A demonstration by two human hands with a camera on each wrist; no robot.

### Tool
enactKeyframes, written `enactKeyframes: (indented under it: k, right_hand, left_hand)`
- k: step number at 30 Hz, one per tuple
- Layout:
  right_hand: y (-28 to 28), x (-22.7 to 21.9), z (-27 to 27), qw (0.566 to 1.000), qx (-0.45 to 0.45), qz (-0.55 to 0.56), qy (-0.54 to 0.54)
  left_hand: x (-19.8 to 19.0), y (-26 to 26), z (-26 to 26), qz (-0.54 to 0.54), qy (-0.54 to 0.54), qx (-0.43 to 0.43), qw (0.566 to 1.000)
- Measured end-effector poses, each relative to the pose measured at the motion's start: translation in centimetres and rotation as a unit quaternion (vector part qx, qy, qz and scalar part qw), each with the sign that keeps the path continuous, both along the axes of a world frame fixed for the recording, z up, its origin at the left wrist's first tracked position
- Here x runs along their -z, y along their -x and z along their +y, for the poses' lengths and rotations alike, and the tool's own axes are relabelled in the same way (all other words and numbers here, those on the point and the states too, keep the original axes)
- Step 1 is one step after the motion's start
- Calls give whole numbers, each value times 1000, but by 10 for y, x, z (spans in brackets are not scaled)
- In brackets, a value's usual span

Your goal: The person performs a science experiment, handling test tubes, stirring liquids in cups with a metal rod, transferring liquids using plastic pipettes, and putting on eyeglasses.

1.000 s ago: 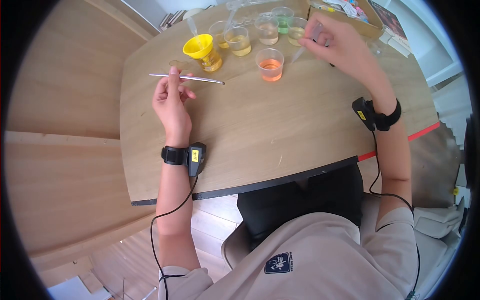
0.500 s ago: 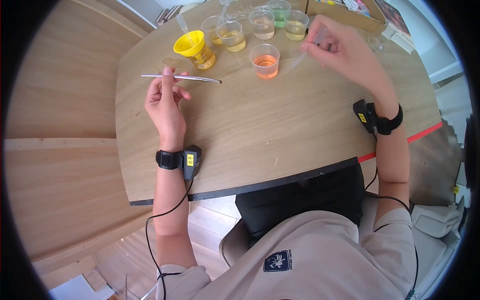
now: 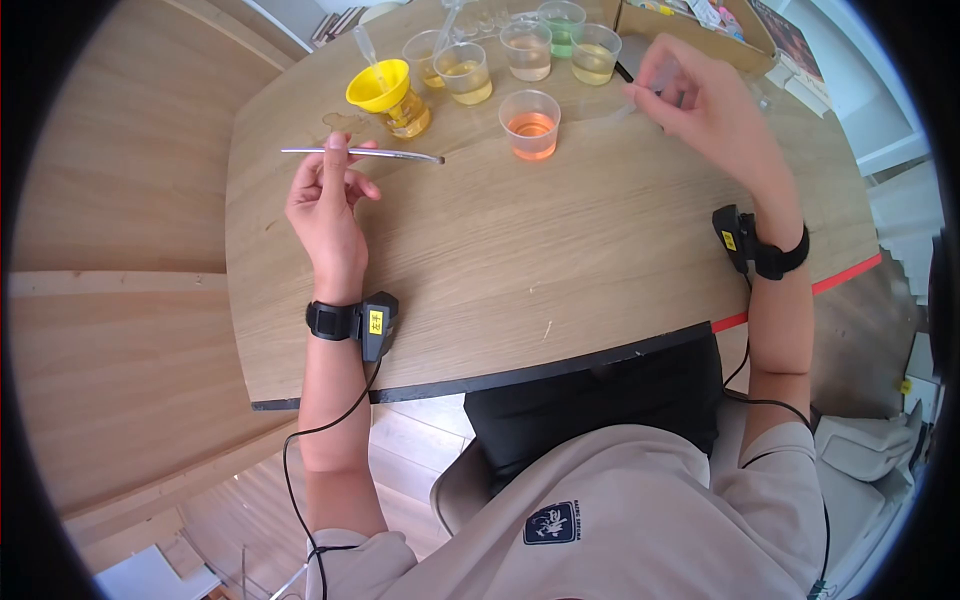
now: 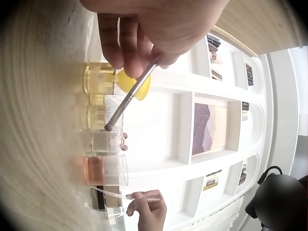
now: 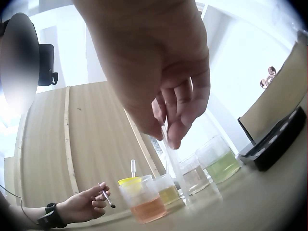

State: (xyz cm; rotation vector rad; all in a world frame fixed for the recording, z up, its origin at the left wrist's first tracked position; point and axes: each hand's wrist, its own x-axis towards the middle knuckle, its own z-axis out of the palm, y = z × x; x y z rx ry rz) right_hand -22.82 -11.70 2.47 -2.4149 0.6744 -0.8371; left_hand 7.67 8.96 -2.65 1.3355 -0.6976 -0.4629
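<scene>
My left hand (image 3: 330, 215) holds a slim silver rod (image 3: 390, 154) between thumb and fingers, level above the table; its small end is dark and faces right. My right hand (image 3: 705, 112) pinches a clear plastic dropper (image 5: 172, 159), which points down and left. Between the hands stands a clear cup of orange liquid (image 3: 531, 130), to the left of the dropper's tip. Beyond the left hand, a yellow funnel (image 3: 376, 90) sits in a cup of yellow liquid (image 3: 409, 120), and another dropper (image 3: 365, 46) leans up out of it.
Behind the orange cup stand several clear cups, among them a green one (image 3: 560, 38) and a pale yellow one (image 3: 594, 62). A cardboard box (image 3: 690, 28) with things inside is at the back right. A black case (image 5: 276, 139) lies near the right hand. A wet patch (image 3: 343, 122) marks the table.
My right hand has drawn a little to the right with the dropper, away from the orange cup. The left hand still holds the rod, with little movement.
</scene>
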Motion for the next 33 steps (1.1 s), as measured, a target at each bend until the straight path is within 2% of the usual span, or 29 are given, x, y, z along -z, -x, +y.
enactKeyframes:
  k: [7, 11, 13, 22, 25, 28, 31, 33]
  right_hand:
    - [-2, -7, 11, 997, -26, -3, -70]
    - [-1, -8, 9, 997, -46, 33, -45]
    - [-3, -10, 12, 995, -35, 23, -96]
    - [-5, -1, 9, 999, -37, -4, -19]
    - [0, -6, 9, 996, -40, 32, -72]
    - [-2, -1, 3, 999, 8, 7, -52]
    - [0, -2, 1, 998, 17, -23, -56]
    - [3, -5, 1, 999, 16, 4, -48]
  left_hand:
    - [-3, 3, -1, -18, -25, -4, 1000]
    - [-5, 6, -1, -31, -32, -10, 999]
    - [-5, 5, -1, -32, -40, -6, 999]
    - [-6, 5, 0, -27, -30, 12, 999]
    - [-5, 5, 0, -28, -38, 18, 999]
    - [-5, 5, 1, -26, -39, 21, 999]
    - [-3, 5, -1, -20, -37, 26, 999]
    - [-2, 6, -1, -18, -38, 28, 999]
